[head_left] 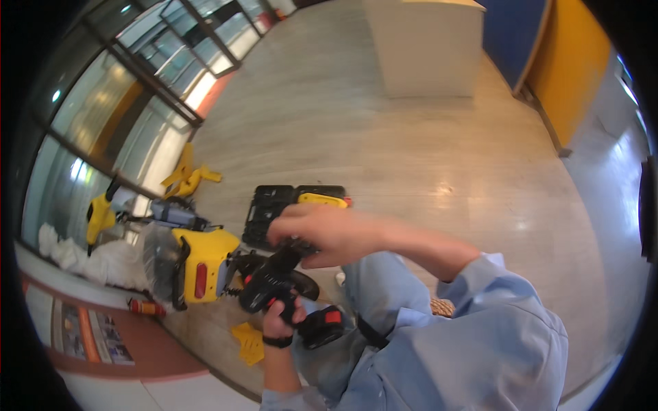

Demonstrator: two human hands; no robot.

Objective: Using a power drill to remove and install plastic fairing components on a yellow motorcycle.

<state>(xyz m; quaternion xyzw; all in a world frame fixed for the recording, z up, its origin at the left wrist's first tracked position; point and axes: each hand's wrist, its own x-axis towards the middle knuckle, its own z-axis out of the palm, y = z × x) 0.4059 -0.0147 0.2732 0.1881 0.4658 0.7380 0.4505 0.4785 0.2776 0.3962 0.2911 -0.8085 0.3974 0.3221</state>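
A black cordless drill (262,289) with a red-marked battery (324,327) is held in front of my lap. My left hand (281,316), a black band on its wrist, is wrapped round the drill's grip. My right hand (325,231) reaches across from the right, its fingers closed round the drill's front end at the chuck; any bit there is hidden by the fingers. Just beyond the right hand an open black tool case (259,222) lies on the floor, with a yellow tool or part (322,199) in it.
To the left is a yellow scooter-like vehicle (212,257) with a red tail light, near loose yellow panels (192,179) and white plastic wrapping (89,260). A yellow piece (248,342) lies by my left forearm. Glass doors (147,109) line the left; a white counter (432,51) stands ahead.
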